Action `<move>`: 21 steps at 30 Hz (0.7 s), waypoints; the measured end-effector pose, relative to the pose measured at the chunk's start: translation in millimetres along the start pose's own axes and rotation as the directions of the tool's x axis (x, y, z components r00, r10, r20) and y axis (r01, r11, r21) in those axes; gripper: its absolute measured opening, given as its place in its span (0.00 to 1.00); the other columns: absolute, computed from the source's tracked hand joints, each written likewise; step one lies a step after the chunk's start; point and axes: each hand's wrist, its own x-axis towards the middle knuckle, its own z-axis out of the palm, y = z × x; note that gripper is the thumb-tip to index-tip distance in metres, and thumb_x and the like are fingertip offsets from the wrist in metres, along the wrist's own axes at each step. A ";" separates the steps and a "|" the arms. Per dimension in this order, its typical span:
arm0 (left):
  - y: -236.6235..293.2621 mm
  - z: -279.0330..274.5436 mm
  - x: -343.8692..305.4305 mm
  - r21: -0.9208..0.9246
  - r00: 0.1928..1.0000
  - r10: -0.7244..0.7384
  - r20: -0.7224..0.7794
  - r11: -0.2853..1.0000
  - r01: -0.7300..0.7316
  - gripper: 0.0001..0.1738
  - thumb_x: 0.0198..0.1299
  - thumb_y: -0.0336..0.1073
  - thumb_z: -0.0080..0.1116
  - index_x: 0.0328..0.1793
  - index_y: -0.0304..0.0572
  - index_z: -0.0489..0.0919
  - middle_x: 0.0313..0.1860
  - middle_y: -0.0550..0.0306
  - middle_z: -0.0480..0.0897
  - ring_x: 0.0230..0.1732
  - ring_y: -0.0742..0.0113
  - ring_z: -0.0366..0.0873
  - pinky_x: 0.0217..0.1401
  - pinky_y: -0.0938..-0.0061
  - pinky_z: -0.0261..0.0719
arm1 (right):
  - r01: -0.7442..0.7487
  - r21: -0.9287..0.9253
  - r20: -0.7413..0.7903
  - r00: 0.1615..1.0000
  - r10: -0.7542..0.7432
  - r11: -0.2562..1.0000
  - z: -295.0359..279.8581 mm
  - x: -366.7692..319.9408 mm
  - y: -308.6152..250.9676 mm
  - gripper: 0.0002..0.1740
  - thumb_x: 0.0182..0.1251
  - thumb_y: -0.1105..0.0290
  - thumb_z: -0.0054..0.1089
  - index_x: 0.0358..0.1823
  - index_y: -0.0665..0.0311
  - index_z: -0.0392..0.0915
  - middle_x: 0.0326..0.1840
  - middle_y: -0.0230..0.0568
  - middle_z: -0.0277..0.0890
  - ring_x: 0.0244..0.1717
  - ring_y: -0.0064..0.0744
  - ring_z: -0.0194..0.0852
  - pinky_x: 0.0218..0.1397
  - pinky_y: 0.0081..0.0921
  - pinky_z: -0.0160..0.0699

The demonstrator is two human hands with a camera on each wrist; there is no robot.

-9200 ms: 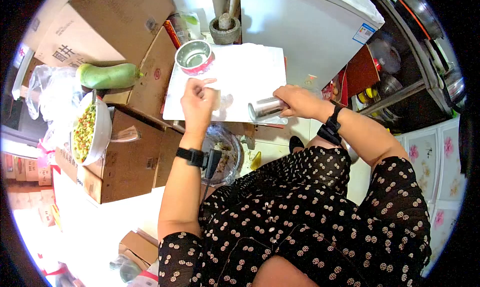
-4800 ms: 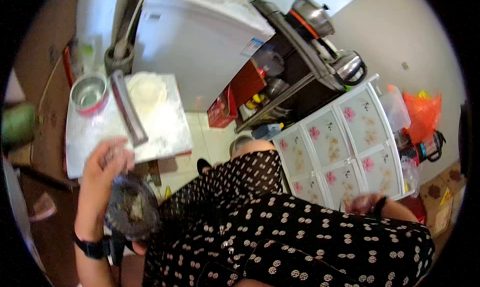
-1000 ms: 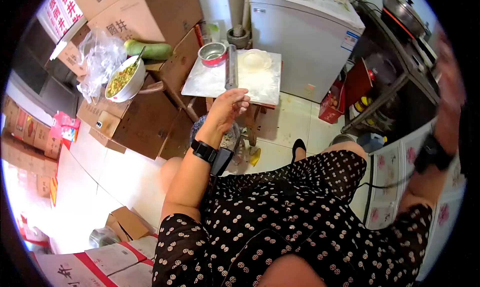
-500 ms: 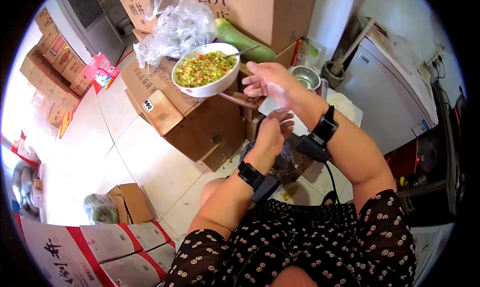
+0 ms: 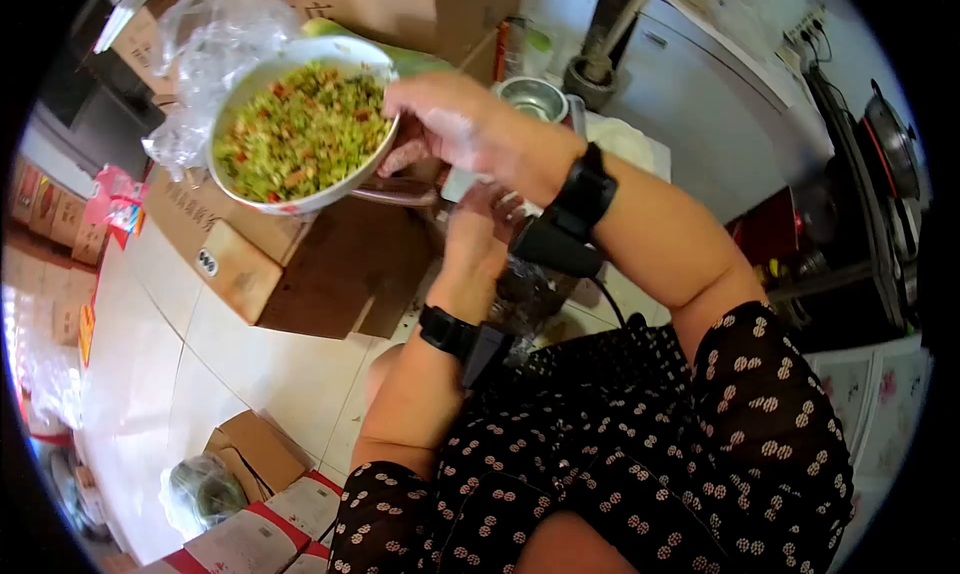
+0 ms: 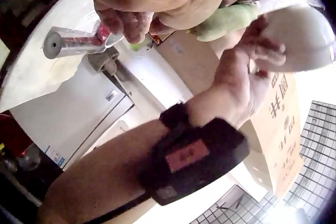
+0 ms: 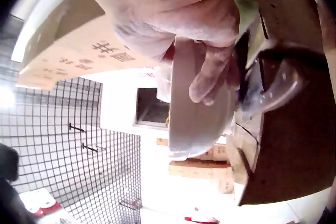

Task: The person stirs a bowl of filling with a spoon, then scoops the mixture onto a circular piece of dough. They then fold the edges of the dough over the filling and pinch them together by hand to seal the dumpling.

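My right hand [image 5: 460, 124] grips the white bowl [image 5: 340, 189] at its right rim, thumb above and fingers against the outer wall. Chopped green filling [image 5: 300, 134] with red bits fills the bowl. In the right wrist view, the fingers spread along the outside of the bowl [image 7: 202, 116]. White powder coats part of that hand. My left hand [image 5: 480, 234] hangs loosely curled below the right wrist, holding nothing. The left wrist view shows its relaxed fingers [image 6: 134, 24] away from the bowl [image 6: 304, 40].
A phone [image 5: 240, 274] lies on a carton beneath the bowl. Behind are a plastic bag [image 5: 225, 34] and a long green gourd [image 5: 415, 62]. To the right, a metal basin [image 5: 532, 101] and flattened dough [image 5: 625, 139] sit on the board; a steel cylinder [image 6: 71, 44] lies there too.
My right hand has swung from the far right across to the bowl, taken hold of its rim and lifted it off the carton. The head view has turned left; my left hand remains empty.
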 end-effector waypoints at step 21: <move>-109.4 43.7 35.9 0.809 0.818 0.279 0.504 -0.485 -0.332 0.42 0.54 0.32 0.70 0.76 0.37 0.65 0.71 0.26 0.65 0.63 0.32 0.71 0.67 0.52 0.73 | -0.236 -0.170 -0.671 0.738 0.063 0.957 -286.3 -296.7 35.0 0.26 0.65 0.68 0.53 0.61 0.78 0.73 0.42 0.43 0.83 0.32 0.30 0.84 0.30 0.30 0.90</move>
